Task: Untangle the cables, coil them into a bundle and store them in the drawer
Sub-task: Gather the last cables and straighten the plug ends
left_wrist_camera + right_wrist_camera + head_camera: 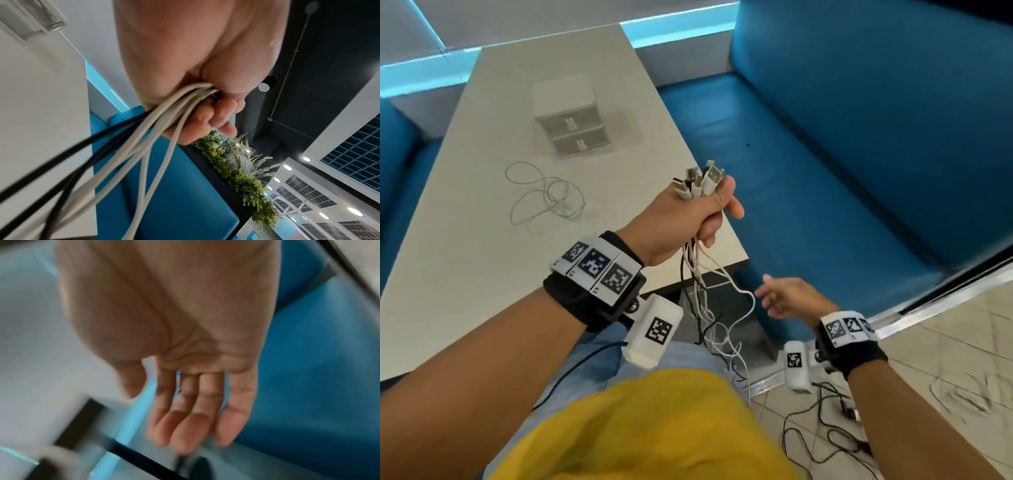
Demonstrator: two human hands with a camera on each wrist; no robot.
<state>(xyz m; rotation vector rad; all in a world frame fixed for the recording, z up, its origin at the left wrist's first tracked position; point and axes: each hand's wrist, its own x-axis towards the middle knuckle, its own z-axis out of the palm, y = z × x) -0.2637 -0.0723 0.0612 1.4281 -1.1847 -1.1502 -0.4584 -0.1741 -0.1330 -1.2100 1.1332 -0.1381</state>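
Observation:
My left hand [698, 212] grips a bunch of white and black cables [700, 274] above the table's near right corner. Their USB plugs [702, 180] stick up out of the fist, and the loose lengths hang down past the table edge to my lap. From the left wrist, the cables [164, 116] run out between curled fingers. My right hand [787, 296] hovers lower right of the hanging strands, fingers straight, holding nothing; the right wrist view shows the palm [195, 353] bare. Another thin white cable [544, 195] lies looped on the table. A small white two-drawer box [571, 120] stands behind it, both drawers closed.
The beige table [482, 257] stretches away at the left. A blue bench seat [808, 178] and its backrest fill the right. Black wires [825, 431] lie on the tiled floor at the lower right. My lap and yellow shirt [654, 428] are at the bottom.

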